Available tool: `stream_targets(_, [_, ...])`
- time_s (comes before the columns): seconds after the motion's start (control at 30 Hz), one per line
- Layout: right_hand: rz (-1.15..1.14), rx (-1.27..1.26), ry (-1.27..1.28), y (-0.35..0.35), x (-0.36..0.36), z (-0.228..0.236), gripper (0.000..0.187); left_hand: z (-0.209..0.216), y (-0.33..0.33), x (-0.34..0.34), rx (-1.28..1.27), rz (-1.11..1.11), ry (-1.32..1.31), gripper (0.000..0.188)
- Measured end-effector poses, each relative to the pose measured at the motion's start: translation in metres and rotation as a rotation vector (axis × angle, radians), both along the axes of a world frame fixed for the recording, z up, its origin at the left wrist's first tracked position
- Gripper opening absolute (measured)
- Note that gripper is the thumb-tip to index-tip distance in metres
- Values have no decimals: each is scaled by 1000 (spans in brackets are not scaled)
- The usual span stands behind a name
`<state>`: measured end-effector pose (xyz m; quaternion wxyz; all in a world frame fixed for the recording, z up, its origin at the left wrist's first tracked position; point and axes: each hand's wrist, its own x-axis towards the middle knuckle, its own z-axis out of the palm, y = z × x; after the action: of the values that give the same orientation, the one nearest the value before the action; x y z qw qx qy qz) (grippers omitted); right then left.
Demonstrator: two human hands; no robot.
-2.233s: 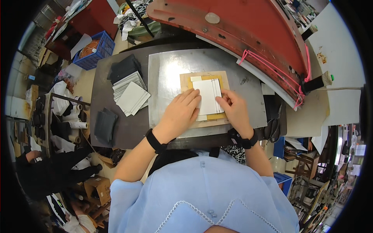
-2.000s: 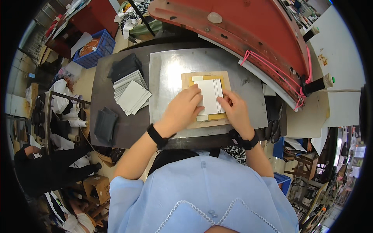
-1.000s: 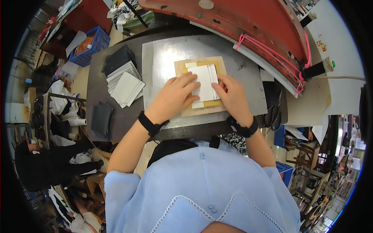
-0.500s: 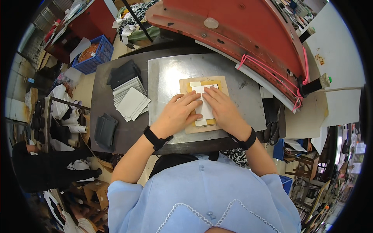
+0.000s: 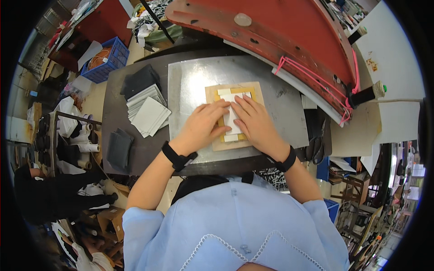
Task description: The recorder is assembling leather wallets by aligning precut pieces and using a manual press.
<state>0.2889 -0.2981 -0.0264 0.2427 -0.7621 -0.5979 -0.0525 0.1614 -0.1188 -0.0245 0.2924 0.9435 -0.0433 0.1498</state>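
Observation:
A white rectangular piece (image 5: 231, 121) lies within a yellow-edged frame (image 5: 258, 95) on a tan board (image 5: 210, 93). The board rests on a shiny metal plate (image 5: 186, 79). My left hand (image 5: 204, 123) lies over the left side of the white piece, its fingers stretched and fingertips touching it. Across the right side my right hand (image 5: 256, 119) rests flat, fingers stretched over the piece and the frame's edge. Neither hand grasps anything. Both palms cover parts of the frame and board.
Left of the plate are a stack of white pieces (image 5: 150, 116), black sheets (image 5: 141, 81) and dark pieces (image 5: 120, 151). A red machine arm (image 5: 271, 31) overhangs the far right. Black scissors (image 5: 318, 147) lie at the right edge. A person (image 5: 54, 194) stands at left.
My left hand's fingers have drawn slightly back toward the left edge of the white piece. The right hand stays spread over it. The whole view has shifted slightly.

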Motion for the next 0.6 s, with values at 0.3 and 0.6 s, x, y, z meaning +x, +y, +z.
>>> stream_targets(0.3, [-31,-66,-180,0,-1,-4,43,6,-3,-4,160,79,15,38])
stream_targets(0.6, [-3,-48,-193,-3,-2,0,38,13,-9,-4,369,119,-8,36])
